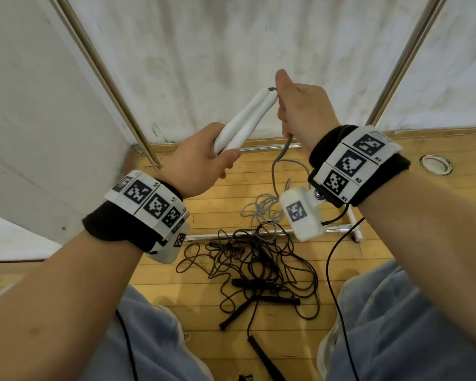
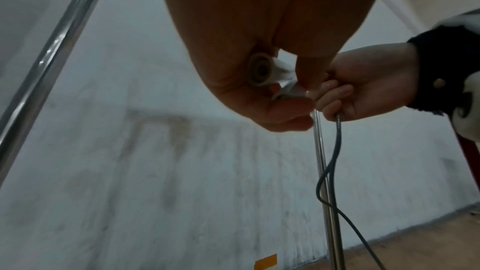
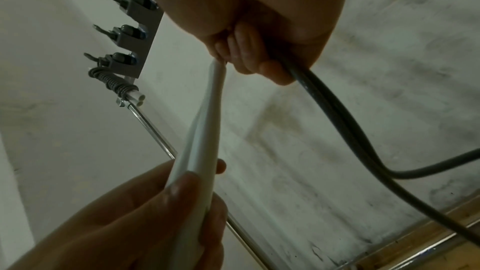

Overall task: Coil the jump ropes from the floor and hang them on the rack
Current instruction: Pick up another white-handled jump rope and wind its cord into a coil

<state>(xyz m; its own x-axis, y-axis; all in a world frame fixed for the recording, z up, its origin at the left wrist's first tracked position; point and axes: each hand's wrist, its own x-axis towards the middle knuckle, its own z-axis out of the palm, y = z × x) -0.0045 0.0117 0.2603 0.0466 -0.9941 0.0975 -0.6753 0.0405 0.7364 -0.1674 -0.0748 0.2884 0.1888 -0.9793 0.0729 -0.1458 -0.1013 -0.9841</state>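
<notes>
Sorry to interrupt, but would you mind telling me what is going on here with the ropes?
A person is tidying jump ropes. The left hand grips the two white handles of one rope held side by side, while the right hand grips its grey cord right where it leaves the handles. Most of that cord lies loose on the wooden floor, uncoiled. Black ropes lie tangled on the floor too. One coiled rope already hangs on the rack.

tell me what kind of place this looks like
Probably a gym or sports storage corner: wooden strip floor, jump ropes in a tangle on it, and a metal rack with hooks against a white wall.
</notes>
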